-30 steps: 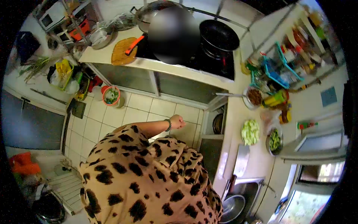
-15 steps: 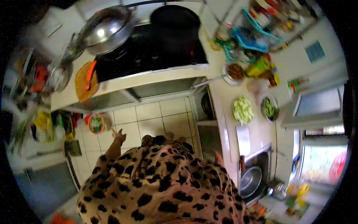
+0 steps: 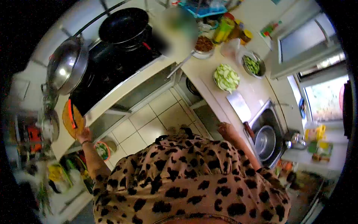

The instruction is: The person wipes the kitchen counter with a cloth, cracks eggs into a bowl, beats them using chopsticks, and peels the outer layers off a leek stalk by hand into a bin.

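At the near end of the round wooden board (image 3: 68, 116), my left hand (image 3: 82, 134) has its fingers closed on the board's edge. An orange-and-black knife (image 3: 70, 108) lies on that board, just beyond the fingertips. My right hand (image 3: 226, 130) is by the front edge of the right counter, its fingers loosely curled with nothing visible in them. Close to its right is the brown handle of a cleaver (image 3: 239, 106), whose blade lies flat on the counter. Beyond the blade stands a bowl of pale green slices (image 3: 226, 77).
A lidded steel pan (image 3: 67, 67) and a black wok (image 3: 124, 26) stand on the black stove (image 3: 108, 71). A sink (image 3: 271, 112) holds a metal basin (image 3: 265, 143). Bowls of brown food (image 3: 204, 44) and cut greens (image 3: 251, 64) are farther back. A bin (image 3: 101, 150) stands on the floor.
The view has turned toward the right counter. My left hand has come up from over the floor to the wooden board. My right hand now shows more fully beside the counter.
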The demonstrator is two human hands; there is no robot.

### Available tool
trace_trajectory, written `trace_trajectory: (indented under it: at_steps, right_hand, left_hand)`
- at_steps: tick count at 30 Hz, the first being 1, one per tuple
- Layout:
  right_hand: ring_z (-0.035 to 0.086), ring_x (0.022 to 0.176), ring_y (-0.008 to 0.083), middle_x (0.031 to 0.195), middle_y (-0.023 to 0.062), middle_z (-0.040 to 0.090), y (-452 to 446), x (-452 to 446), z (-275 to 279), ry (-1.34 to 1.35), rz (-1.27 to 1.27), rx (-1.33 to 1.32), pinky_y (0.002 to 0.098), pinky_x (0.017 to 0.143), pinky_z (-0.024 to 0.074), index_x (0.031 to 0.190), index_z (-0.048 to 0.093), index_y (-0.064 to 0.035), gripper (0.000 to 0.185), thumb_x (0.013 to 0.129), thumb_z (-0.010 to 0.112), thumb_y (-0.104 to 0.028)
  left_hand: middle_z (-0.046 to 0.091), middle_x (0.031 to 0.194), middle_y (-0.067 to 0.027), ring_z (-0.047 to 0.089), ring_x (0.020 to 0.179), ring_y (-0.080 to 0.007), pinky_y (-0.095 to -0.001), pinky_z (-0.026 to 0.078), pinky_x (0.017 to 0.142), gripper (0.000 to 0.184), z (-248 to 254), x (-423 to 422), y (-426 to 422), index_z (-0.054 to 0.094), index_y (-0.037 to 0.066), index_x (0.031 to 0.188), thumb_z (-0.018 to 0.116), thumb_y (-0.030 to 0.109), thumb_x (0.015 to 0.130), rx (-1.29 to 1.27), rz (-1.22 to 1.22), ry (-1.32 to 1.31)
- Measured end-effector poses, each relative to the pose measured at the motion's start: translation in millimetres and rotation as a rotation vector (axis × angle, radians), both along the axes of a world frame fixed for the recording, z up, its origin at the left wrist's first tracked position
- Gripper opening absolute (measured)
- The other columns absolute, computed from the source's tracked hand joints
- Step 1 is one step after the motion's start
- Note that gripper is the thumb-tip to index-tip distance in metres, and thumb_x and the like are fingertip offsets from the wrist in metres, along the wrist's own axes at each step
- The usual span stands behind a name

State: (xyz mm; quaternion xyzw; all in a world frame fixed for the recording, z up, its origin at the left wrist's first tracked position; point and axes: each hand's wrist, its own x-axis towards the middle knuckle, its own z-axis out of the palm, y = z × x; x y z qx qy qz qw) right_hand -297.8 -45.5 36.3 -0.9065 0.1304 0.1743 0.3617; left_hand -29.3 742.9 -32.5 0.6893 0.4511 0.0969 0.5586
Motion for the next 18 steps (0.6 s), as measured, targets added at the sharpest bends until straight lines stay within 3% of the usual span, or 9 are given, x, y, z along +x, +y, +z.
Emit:
trace_trajectory:
  at_steps: [1,3,11,13,16,18]
  right_hand:
    - [0.063,0.081,0.0307,0.093,0.0191,0.065,3,-4,8,0.146,-0.016,-0.103,0.0395,0.073,0.0495,0.109,0.060,-0.0023,0.030,0.082,0.060,-0.015]
    - [0.063,0.082,0.0310,0.094,0.0195,0.065,12,-16,32,0.061,0.064,-0.085,0.0389,0.073,0.0497,0.106,0.061,-0.0015,0.028,0.082,0.060,-0.015]
    - [0.062,0.084,0.0339,0.093,0.0204,0.064,12,-60,5,0.099,-0.083,-0.207,0.0402,0.074,0.0496,0.099,0.063,-0.0006,0.024,0.082,0.056,-0.016]
    - [0.062,0.083,0.0345,0.091,0.0206,0.064,12,-71,-12,0.085,-0.120,-0.258,0.0406,0.073,0.0494,0.096,0.063,-0.0010,0.022,0.082,0.054,-0.016]
    - [0.060,0.080,0.0364,0.085,0.0198,0.063,9,-84,-36,-0.004,-0.318,-0.055,0.0425,0.072,0.0486,0.088,0.063,-0.0014,0.019,0.083,0.053,-0.016]
    - [0.060,0.072,0.0328,0.075,0.0167,0.061,12,-85,-30,-0.128,-0.246,-0.317,0.0393,0.066,0.0482,0.081,0.061,-0.0010,0.015,0.083,0.054,-0.014]
  left_hand:
    - [0.059,0.094,-0.0129,0.056,0.082,-0.0273,-0.0383,0.046,0.070,0.032,5,9,2,0.053,0.006,0.103,0.058,0.031,0.083,-0.041,0.002,-0.041]
    - [0.059,0.091,-0.0122,0.056,0.079,-0.0263,-0.0372,0.046,0.068,0.029,13,25,11,0.053,0.005,0.101,0.057,0.029,0.084,-0.098,0.010,-0.100]
    - [0.058,0.082,-0.0092,0.054,0.068,-0.0222,-0.0329,0.045,0.059,0.020,1,4,33,0.054,0.004,0.092,0.055,0.023,0.087,-0.209,0.175,-0.233]
    - [0.057,0.079,-0.0085,0.053,0.065,-0.0211,-0.0318,0.045,0.057,0.018,-24,-19,10,0.054,0.004,0.090,0.054,0.022,0.088,-0.236,0.234,-0.232]
    - [0.057,0.076,-0.0074,0.052,0.061,-0.0196,-0.0302,0.044,0.053,0.016,-80,-61,-71,0.054,0.003,0.087,0.053,0.019,0.089,-0.367,0.237,-0.158]
    - [0.057,0.073,-0.0067,0.052,0.059,-0.0186,-0.0292,0.044,0.051,0.016,-107,-72,-160,0.054,0.003,0.085,0.052,0.018,0.090,-0.533,0.079,-0.066]
